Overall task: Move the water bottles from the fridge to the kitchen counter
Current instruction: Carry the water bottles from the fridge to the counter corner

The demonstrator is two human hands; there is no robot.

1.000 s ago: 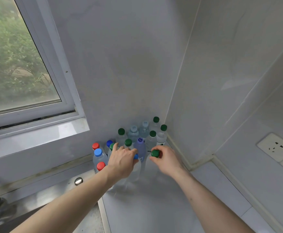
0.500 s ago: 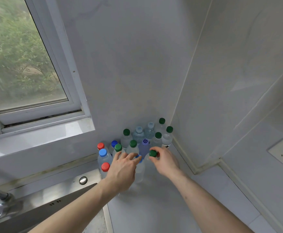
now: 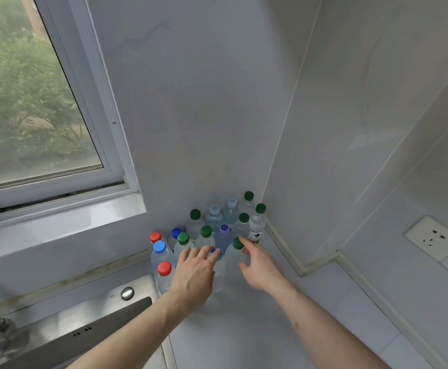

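Water bottles (image 3: 212, 230) stand upright, clustered in the counter (image 3: 244, 336) corner against the wall. Left hand (image 3: 194, 275), fingers extended, touches a blue-capped bottle (image 3: 218, 272); right hand (image 3: 261, 267), fingers relaxed and apart, sits just beside a green-capped bottle (image 3: 237, 243), gripping nothing. Sink (image 3: 65, 331) at left

1. Water bottles (image 3: 212, 235): cluster of clear plastic btls, all upright, caps on, packed close together at lower centre of frame, in the corner where two walls meet.
2. Caps: mostly green at centre/right, two pale blue at back, red + blue on left side.
3. Purple-tinted btl (image 3: 223, 237) mid-cluster, purple cap w/ swirl mark.
4. Kitchen counter (image 3: 244, 328): pale, smooth; btls stand on it.
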